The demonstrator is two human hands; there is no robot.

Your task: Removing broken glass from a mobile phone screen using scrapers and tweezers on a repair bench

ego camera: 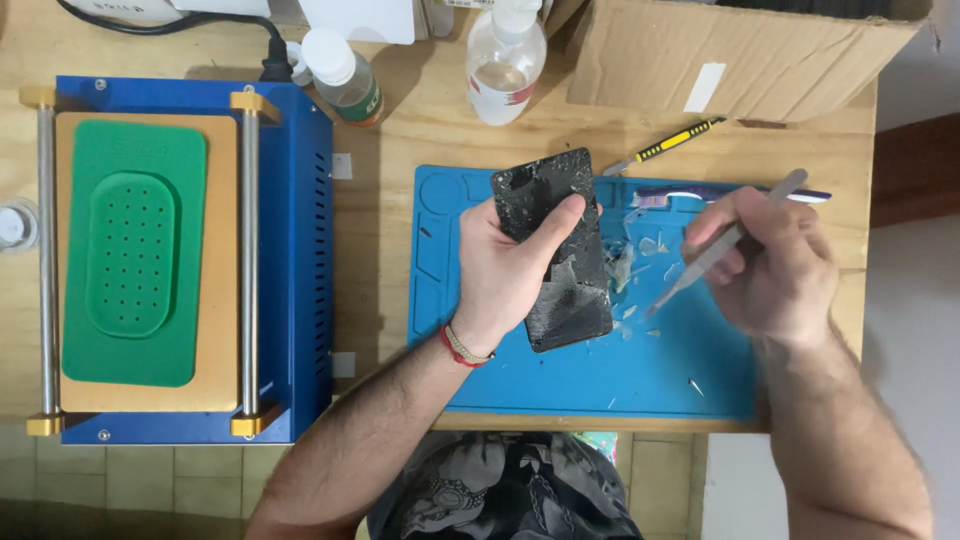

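Forearms frame the blue mat [600, 380]; shattered phone [560, 250] gripped by left hand [505, 270]; tweezers [725, 245] pinched in right hand [775, 265]; glass shards [635, 262] partly lifted off, much cracked glass left.

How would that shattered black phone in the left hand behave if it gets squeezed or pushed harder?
The phone looks stiff but fragile: its surface is heavily cracked, and loose shards already lie on the blue mat, so more pressure would probably shed more. The left hand holds it tilted off the mat, so it seems light. The right hand holds tweezers beside it.
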